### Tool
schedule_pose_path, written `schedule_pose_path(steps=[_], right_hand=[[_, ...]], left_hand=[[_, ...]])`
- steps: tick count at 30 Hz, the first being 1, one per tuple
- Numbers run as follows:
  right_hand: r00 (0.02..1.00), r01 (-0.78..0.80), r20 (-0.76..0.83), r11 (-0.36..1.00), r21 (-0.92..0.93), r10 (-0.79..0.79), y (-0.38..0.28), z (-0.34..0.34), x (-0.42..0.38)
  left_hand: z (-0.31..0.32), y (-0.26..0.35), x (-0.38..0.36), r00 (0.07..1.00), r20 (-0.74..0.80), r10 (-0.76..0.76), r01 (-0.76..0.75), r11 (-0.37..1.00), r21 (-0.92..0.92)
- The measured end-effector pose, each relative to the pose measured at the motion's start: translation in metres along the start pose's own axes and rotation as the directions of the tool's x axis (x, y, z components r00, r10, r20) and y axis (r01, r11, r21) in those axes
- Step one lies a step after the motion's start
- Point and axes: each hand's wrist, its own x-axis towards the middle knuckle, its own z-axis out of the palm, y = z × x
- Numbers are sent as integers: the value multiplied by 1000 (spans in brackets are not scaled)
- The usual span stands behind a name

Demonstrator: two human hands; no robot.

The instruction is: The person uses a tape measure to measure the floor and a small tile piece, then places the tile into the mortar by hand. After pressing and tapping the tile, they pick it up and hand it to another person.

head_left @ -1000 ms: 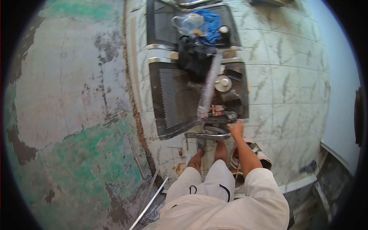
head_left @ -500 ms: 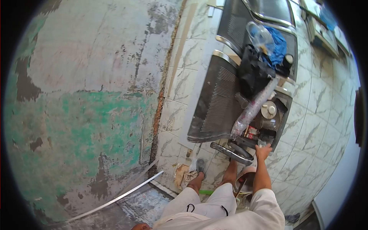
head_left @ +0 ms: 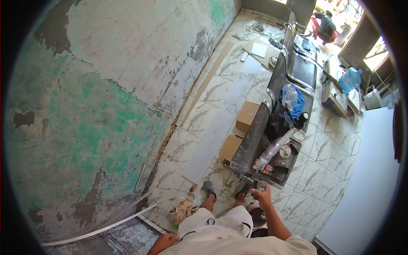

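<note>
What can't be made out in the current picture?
Head view:
- Small item in the right hand: too small, partly covered by fingers.
- Left hand: too small and blurred to tell whether it grips anything.
- Black bag: contents hidden by its folds.
- Person in the doorway: too small, hands unseen.

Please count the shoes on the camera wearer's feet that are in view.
2. The left shoe is on the tiled floor, above the crumpled brown scraps in the picture; the right shoe, partly hidden, is by the near end of the bench.
</note>
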Motion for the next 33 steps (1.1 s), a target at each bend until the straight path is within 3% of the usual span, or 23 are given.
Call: schedule_pose_path(steps=[1,2,4,6,7,9,11,12,13,15,16,17,19,20,21,23,25,27,29,30,31,32,33], right_hand=[[994,103,52,992,-68,-99,-1,25,-6],[991,67,119,997,-29,-63,-21,57,-22],[967,71,246,997,10,-71,-56,126,-54],[931,146,342,989,-22,-130,-70,186,-67],[914,176,379,983,-53,-144,-73,212,-72],[867,191,471,982,-13,-162,-87,261,-89],[729,428,651,882,-196,-210,-102,289,-93],[608,539,766,817,-204,-210,-99,301,-86],[611,544,760,815,-199,-223,-105,310,-78],[407,529,903,841,-112,-136,-119,328,-59],[449,496,894,836,-234,-16,-133,333,-46],[450,498,893,838,-220,-33,-144,340,-26],[563,422,826,846,-326,37,-163,357,16],[617,403,786,875,-270,-42,-174,365,36],[619,404,783,879,-254,-58,-181,373,62],[529,563,830,806,-184,-180,-191,390,125],[574,533,789,831,-158,-218,-223,407,183],[640,455,764,841,-292,-80,-272,413,230],[718,337,689,915,-221,-98,-314,414,268],[736,304,663,942,-141,-138,-343,406,284],[752,278,636,958,-65,-175,-376,391,300],[808,212,546,974,77,-219,-410,371,315],[871,251,407,962,111,-274,-442,347,331]], left_hand=[[-16,13,4,978,-171,116,-124,992,-35],[-32,26,8,915,-334,228,-251,968,-27],[-63,50,20,807,-485,339,-454,880,-141],[-82,68,48,741,-511,435,-638,693,-335],[-90,82,50,730,-508,457,-654,684,-324],[-106,119,57,756,-408,511,-620,358,-698],[-124,147,63,654,-411,635,-636,169,-753],[-131,157,68,659,-489,572,-637,79,-767],[-146,158,80,653,-484,583,-641,83,-763],[-182,158,105,808,-432,399,-546,235,-804],[-194,161,111,789,-461,407,-588,278,-760],[-210,167,118,784,-462,414,-594,289,-750],[-243,184,137,794,-306,526,-585,521,-622],[-261,198,150,796,-252,551,-584,588,-560],[-278,216,166,794,-248,555,-588,598,-545],[-318,262,206,768,-163,620,-630,683,-370],[-368,320,239,766,-67,639,-634,735,-240],[-419,384,261,788,11,616,-600,771,-213],[-456,429,280,776,157,610,-621,783,26],[-481,451,281,780,208,590,-607,794,27],[-510,471,278,841,274,467,-489,872,14],[-537,481,285,854,276,441,-474,878,63],[-563,479,303,848,276,452,-481,876,42]])
